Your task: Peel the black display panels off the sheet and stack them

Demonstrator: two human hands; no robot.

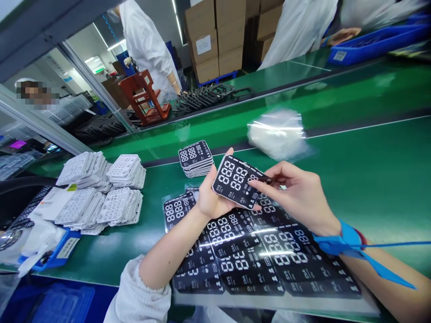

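Note:
My left hand point(210, 197) is closed around the left and lower edges of a black display panel point(239, 181), which has white digits and a white rim. At its right end, my right hand point(299, 193) pinches the black sheet edge between thumb and finger. The panel is tilted above overlapping clear sheets printed with the same black display labels point(249, 269). Just beyond my left hand stands a neat stack of similar black-faced panels point(197, 157). A blue strap point(340, 240) circles my right wrist.
Stacks of white panels point(119, 204) stand on the left of the green table point(380, 166), near a small blue bin point(62, 251). A clear plastic bag point(279, 132) lies toward the back. Behind it, co-workers in white sit by black frames point(205, 98) and a blue tray point(367, 45).

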